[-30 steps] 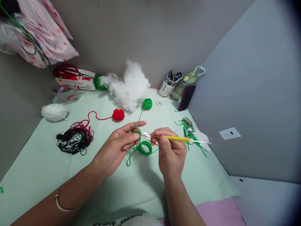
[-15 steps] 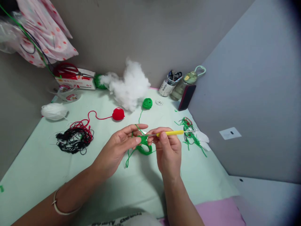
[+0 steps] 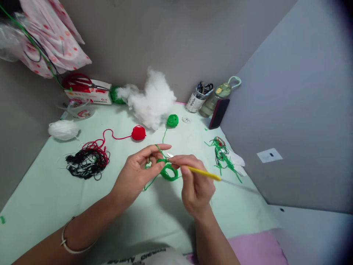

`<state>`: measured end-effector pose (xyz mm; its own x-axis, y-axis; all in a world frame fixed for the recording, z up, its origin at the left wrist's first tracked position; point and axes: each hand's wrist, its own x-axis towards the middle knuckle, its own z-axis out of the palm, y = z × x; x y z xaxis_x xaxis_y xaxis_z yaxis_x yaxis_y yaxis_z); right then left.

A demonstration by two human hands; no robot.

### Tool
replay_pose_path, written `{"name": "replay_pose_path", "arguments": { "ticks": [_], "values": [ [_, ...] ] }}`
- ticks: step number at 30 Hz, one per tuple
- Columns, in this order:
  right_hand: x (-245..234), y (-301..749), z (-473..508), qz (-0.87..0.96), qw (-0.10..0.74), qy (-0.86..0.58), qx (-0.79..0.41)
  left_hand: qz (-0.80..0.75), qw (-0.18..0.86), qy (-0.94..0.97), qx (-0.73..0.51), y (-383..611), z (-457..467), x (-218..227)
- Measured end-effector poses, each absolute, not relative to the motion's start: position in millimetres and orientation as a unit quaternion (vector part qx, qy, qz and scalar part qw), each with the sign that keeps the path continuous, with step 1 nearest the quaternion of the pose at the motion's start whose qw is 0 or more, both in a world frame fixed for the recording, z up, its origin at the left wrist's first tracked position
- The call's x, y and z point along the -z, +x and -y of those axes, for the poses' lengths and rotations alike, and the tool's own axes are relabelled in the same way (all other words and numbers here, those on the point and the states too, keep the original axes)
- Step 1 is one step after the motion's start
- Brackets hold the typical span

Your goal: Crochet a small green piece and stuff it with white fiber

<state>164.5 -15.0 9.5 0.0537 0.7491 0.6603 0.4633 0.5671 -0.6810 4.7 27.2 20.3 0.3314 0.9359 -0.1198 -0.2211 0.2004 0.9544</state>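
Note:
My left hand (image 3: 138,165) pinches a small piece of green crochet work (image 3: 162,161) between thumb and fingers, with green yarn running over its raised index finger. In my right hand (image 3: 197,180) is a crochet hook (image 3: 204,172) with a yellow handle, held like a pencil; its tip meets the green work, and the exact stitch is too small to make out. Below the fingers a coil of green yarn (image 3: 169,178) lies on the table. A strand leads back from the left hand to a green yarn ball (image 3: 173,120).
Left on the table lie a black yarn tangle (image 3: 85,165), a red yarn ball (image 3: 138,133) and white yarn (image 3: 64,130). White stuffing (image 3: 154,99) stands at the back. At right are yarn scraps (image 3: 222,154), a phone (image 3: 219,114), a bottle (image 3: 211,103) and a pen cup (image 3: 195,102).
The crochet hook has tilted, its rear end swinging down toward me as my right hand turned. The green work has tipped flatter in my left hand.

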Motion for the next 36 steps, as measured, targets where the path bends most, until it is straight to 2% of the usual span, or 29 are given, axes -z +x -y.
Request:
{"name": "replay_pose_path", "arguments": {
  "ticks": [3, 5, 7, 10, 13, 17, 26, 32, 36],
  "values": [
    [-1.0, 161.9, 14.2, 0.732, 0.515, -0.444, 0.037, -0.366, 0.721, 0.395, -0.436, 9.4, -24.2, -23.0],
    [0.9, 161.2, 14.4, 0.725, 0.517, -0.45, 0.073, -0.331, 0.79, 0.323, -0.403, 11.0, -24.0, -25.1],
    [-1.9, 162.0, 14.3, 0.69, 0.558, -0.461, 0.003, -0.308, 0.833, 0.273, -0.37, 10.4, -25.6, -27.5],
    [-9.8, 164.2, 11.5, 0.589, 0.654, -0.445, -0.166, -0.3, 0.832, 0.27, -0.38, 7.3, -28.8, -30.5],
    [-12.8, 164.4, 7.3, 0.545, 0.667, -0.424, -0.279, -0.303, 0.814, 0.308, -0.389, 5.6, -29.9, -30.6],
    [-10.9, 163.0, 7.9, 0.526, 0.649, -0.452, -0.314, -0.303, 0.802, 0.334, -0.392, 4.8, -30.1, -28.0],
    [-12.9, 164.5, 7.9, 0.483, 0.691, -0.428, -0.327, -0.309, 0.796, 0.333, -0.399, 4.7, -31.4, -29.5],
    [-10.4, 158.3, 7.4, 0.552, 0.631, -0.488, -0.243, -0.317, 0.773, 0.356, -0.419, 11.5, -26.4, -24.6],
    [-1.9, 154.5, 12.9, 0.643, 0.577, -0.493, -0.1, -0.341, 0.75, 0.343, -0.452, 14.6, -24.3, -20.3]
  ]
}}
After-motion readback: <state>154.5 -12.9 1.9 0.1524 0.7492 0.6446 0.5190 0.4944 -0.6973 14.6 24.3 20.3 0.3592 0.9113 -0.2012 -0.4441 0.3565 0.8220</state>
